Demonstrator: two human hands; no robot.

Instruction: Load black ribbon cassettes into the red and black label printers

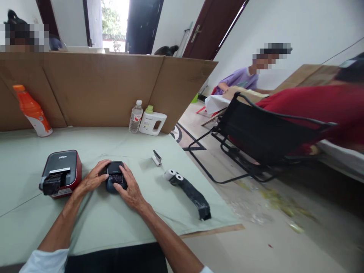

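Note:
Between my two hands a small dark blue-black portable printer rests on the table, with a shiny dark window in its middle. My left hand grips its left side, the thumb on the near edge of the lid and the fingers at the far corner. Along the right side, my right hand holds it with fingers at the top corner and thumb near the window. Left of my hands stands a larger red and black label printer; a black wrapped piece hangs from its front slot.
Two small white rolls lie at the right beside a long black strip. Behind them is a small white-and-black piece. An orange bottle, a water bottle and a white jug stand by the cardboard partition. A black folding chair is rightward.

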